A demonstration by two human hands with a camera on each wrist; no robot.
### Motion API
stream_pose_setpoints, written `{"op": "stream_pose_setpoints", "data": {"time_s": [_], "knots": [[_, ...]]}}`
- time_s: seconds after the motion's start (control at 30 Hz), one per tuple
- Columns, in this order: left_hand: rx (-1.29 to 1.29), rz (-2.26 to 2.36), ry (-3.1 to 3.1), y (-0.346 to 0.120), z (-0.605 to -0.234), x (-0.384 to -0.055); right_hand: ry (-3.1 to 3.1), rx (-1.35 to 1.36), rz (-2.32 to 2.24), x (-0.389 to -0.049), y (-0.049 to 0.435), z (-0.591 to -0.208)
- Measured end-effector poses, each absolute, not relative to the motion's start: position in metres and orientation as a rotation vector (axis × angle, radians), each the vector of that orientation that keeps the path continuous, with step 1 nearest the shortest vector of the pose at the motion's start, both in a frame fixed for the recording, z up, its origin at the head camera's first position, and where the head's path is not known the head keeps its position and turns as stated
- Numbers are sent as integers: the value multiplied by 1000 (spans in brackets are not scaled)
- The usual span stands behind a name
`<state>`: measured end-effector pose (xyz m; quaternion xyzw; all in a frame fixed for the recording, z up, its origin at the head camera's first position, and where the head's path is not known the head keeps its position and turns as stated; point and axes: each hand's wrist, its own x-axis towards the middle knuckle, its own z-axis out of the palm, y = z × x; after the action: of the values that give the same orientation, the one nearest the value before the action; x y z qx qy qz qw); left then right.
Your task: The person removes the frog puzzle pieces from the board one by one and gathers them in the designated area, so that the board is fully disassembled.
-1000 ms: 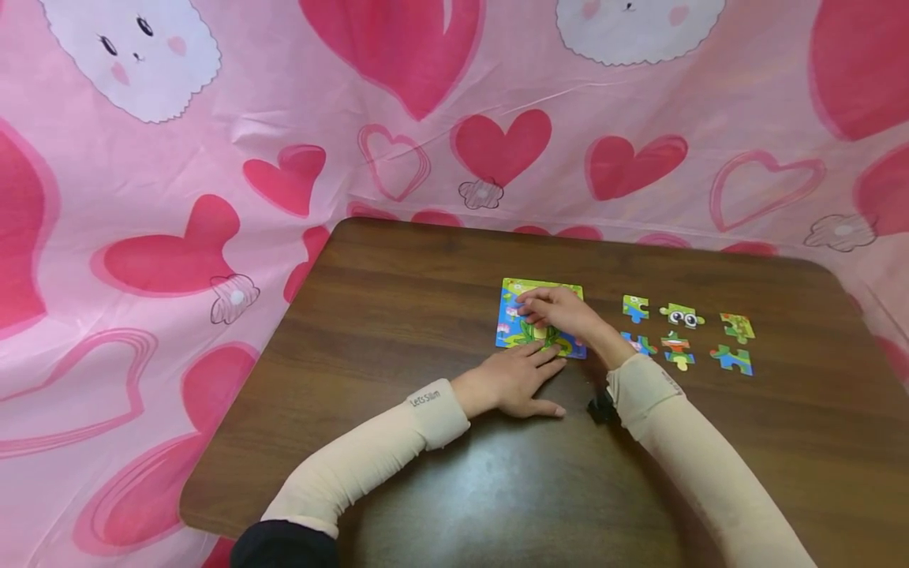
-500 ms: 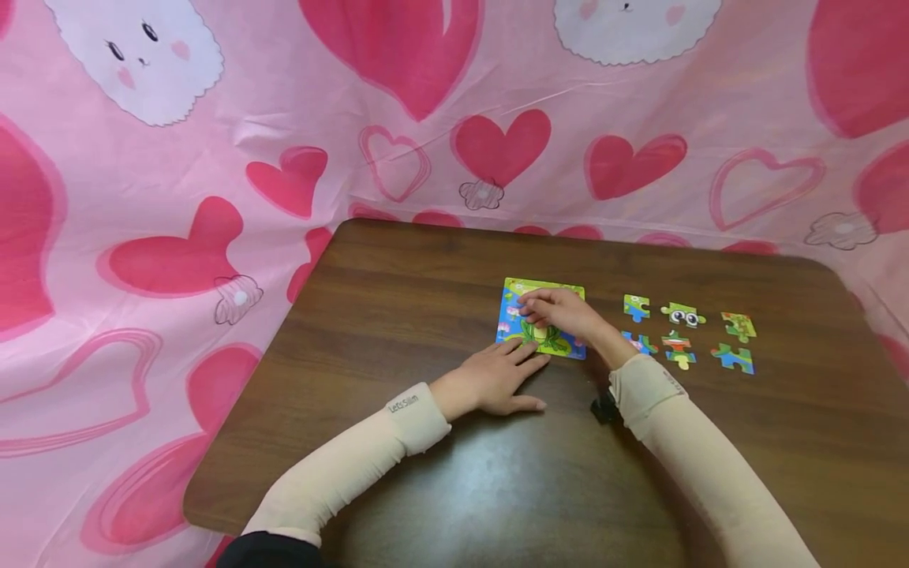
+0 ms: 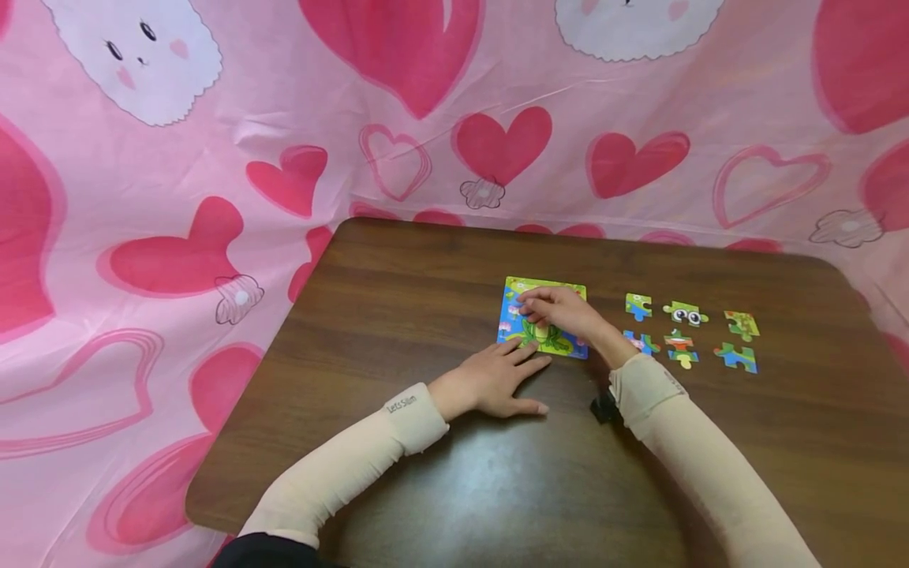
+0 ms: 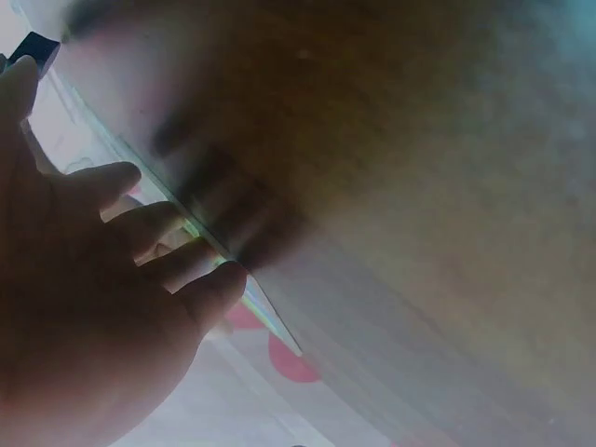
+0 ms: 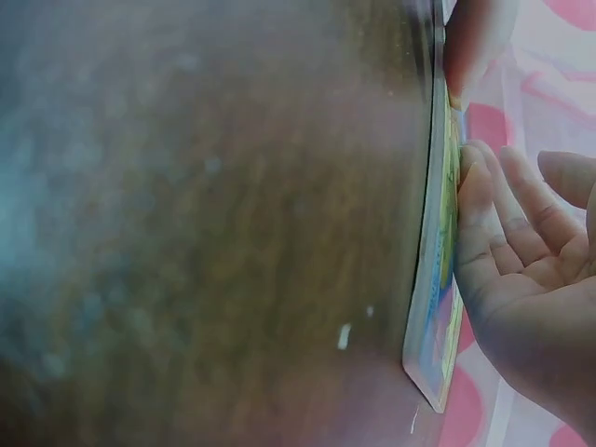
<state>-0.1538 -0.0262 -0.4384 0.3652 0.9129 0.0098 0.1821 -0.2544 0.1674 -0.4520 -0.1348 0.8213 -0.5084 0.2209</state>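
A square puzzle board (image 3: 509, 312) with a frog picture lies on the table. My left hand (image 3: 493, 383) rests at its near edge with the fingers spread and fingertips on the board. In the left wrist view, the fingers of that hand (image 4: 121, 270) reach across the edge of the thin board (image 4: 270, 317). My right hand (image 3: 564, 312) is over the board's middle and covers part of it. In the right wrist view, the right hand (image 5: 535, 251) has loosely bent fingers touching the board's face (image 5: 442, 289), with nothing seen between them.
Several loose jigsaw pieces lie in two rows to the right of the board, among them an eyes piece (image 3: 685, 314), a blue-green piece (image 3: 738, 357) and a corner piece (image 3: 638, 306). A wooden table (image 3: 398, 292) bears everything, with a pink heart-patterned sheet (image 3: 426, 63) behind it.
Over the first half second my left hand slid a little to the left along the board's near edge, then stayed there. My right hand has kept its place over the board.
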Motion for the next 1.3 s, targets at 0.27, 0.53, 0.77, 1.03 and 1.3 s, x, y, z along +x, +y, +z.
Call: {"op": "stream_pose_setpoints", "data": {"time_s": [0.27,0.53,0.77,1.03,1.3], "knots": [[1005,72,2608,-24,-441,-153,2253,-342,-1427,-254,168,-453],[985,56,2612,-23,-441,-152,2257,-324,-1434,-253,165,-449],[1016,35,2616,-23,-440,-153,2257,-312,-1420,-254,166,-452],[1033,2,2590,-22,-437,-155,2238,-276,-1382,-255,168,-454],[1049,-33,2596,-22,-437,-154,2285,-308,-1318,-257,165,-449]]}}
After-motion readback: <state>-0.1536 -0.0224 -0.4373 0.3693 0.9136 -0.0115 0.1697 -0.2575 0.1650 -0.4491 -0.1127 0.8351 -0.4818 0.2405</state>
